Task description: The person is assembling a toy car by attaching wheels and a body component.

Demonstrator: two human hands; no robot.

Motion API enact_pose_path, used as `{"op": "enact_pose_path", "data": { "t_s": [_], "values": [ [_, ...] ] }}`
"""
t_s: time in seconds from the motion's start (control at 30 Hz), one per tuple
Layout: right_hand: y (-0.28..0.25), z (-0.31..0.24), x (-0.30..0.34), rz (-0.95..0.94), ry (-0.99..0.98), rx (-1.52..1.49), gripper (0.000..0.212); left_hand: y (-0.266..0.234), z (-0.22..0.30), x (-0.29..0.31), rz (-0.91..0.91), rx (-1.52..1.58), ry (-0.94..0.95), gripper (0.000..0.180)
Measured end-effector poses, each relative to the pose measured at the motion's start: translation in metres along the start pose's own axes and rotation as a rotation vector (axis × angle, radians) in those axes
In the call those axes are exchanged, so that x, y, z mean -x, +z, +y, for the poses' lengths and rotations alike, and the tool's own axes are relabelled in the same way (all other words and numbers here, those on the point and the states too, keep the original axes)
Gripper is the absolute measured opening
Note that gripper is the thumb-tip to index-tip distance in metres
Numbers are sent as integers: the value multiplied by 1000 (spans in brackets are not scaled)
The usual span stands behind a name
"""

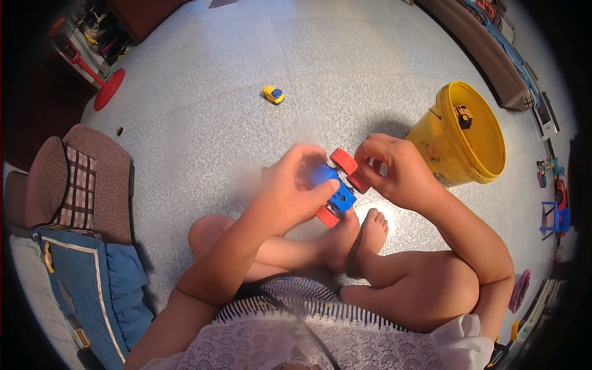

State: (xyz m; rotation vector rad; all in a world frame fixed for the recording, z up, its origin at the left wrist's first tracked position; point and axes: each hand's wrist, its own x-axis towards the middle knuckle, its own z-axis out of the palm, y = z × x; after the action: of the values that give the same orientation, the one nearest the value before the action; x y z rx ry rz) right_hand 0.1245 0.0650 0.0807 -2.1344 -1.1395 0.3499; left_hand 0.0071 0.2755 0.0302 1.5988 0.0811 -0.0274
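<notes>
Above my crossed legs, my left hand is wrapped round a blue toy car with chunky red wheels. Its thumb presses on the blue body, whose perforated side faces up. My right hand is closed at the car's right end, with thumb and fingers pinching a red wheel. Another red wheel sticks up between the two hands, and one more shows below the left thumb. Part of the car is hidden behind my left fingers.
A yellow bucket with a small toy vehicle inside stands beyond my right hand. Farther off on the speckled floor sits a little yellow-and-blue toy car. A brown cushioned seat is at the left, with a red round-based stand behind it.
</notes>
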Motion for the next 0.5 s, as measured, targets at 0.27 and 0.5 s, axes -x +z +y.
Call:
{"op": "enact_pose_path", "data": {
  "t_s": [0.27,0.5],
  "values": [
    [-5,-8,1,44,-164,95,9,-4,0,-3,-16,215,-72,42],
    [-7,-5,2,9,-36,-162,5,-9,-3,-7,-141,498,-220,41]
  ]
}}
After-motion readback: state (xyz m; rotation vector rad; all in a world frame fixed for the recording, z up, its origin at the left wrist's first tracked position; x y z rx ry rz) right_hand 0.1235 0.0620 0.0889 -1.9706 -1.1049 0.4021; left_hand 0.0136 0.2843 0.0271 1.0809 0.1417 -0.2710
